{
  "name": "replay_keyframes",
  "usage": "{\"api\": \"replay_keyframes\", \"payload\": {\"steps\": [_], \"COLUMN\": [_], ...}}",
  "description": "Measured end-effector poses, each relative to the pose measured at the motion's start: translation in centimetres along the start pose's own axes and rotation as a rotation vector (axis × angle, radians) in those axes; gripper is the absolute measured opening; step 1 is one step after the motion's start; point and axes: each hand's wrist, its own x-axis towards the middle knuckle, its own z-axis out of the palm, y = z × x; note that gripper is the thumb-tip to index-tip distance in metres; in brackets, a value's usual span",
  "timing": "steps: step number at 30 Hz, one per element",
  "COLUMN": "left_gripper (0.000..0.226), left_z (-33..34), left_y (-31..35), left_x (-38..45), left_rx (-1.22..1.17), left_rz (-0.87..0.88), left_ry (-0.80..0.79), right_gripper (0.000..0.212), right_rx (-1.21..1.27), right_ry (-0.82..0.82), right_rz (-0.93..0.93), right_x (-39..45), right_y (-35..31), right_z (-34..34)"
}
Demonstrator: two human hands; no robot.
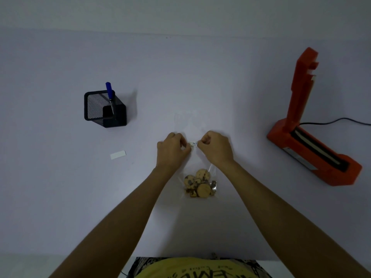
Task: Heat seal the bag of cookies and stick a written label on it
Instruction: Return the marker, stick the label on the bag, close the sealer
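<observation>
on the pale desk (pixel 60 197) a clear bag (pixel 200 169) lies flat in front of the person, its cookies (pixel 199 185) bunched in the end nearer the body while the empty upper part runs away toward the far side. both hands are over the middle of the bag: the left hand (pixel 172 150) and the right hand (pixel 216 148) are curled with fingertips pinched together, each gripping one end of a small white label (pixel 193 144) that carries dark writing and spans the gap between them. whether the label already touches the plastic cannot be told. a white strip of paper (pixel 118 154) lies on the desk to the left, well apart from the bag. farther left and back stands a black mesh pen holder (pixel 104 109) with a blue pen (pixel 109 95) upright in it. at the right sits an orange heat sealer (pixel 313 149), its arm raised, a black cord (pixel 337 121) trailing off to the right edge.
</observation>
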Motion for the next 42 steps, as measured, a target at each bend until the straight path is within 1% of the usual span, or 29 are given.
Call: {"api": "replay_keyframes", "payload": {"steps": [9,13,15,20,25,30,32,35,37,40,42], "left_gripper": [0.012,0.019,0.020,0.020,0.022,0.022,0.022,0.022,0.022,0.023,0.023], "left_z": [0.1,0.4,0.5,0.3,0.1,-0.3,-0.3,-0.3,-0.3,-0.4,-0.5], "left_y": [-0.2,-0.3,-0.5,-0.4,-0.4,-0.2,-0.2,-0.3,-0.3,-0.3,-0.3], "left_x": [0.3,0.5,0.5,0.5,0.7,0.7,0.9,1.0,1.0,1.1,1.1], "left_rx": [-0.029,-0.045,-0.048,-0.085,-0.089,-0.087,-0.091,-0.095,-0.098,-0.100,-0.098], "left_rz": [-0.002,-0.011,-0.012,-0.014,-0.027,-0.032,-0.038,-0.045,-0.050,-0.052,-0.052], "left_ry": [0.009,0.031,0.034,0.031,0.022,-0.002,-0.018,-0.034,-0.041,-0.052,-0.063], "right_gripper": [0.014,0.032,0.037,0.023,0.016,0.025,0.020,0.011,0.010,0.019,0.019], "right_rx": [-0.005,-0.073,-0.102,-0.007,0.061,0.020,0.017,0.076,0.086,0.050,0.032], "right_ry": [0.023,0.039,0.048,-0.021,-0.036,-0.005,-0.009,-0.005,0.001,-0.006,-0.009], "right_rz": [0.001,-0.030,-0.037,0.002,0.000,-0.022,-0.017,-0.015,-0.023,-0.036,-0.038], "right_x": [-0.2,-0.6,-0.6,-0.1,0.5,0.3,0.4,0.7,0.7,0.5,0.5], "right_y": [-0.1,-0.3,-0.4,0.1,0.8,0.6,0.7,1.0,1.0,0.8,0.8], "right_z": [0.0,0.3,0.6,-0.1,-0.5,-0.1,-0.2,-0.4,-0.5,-0.4,-0.4]}}
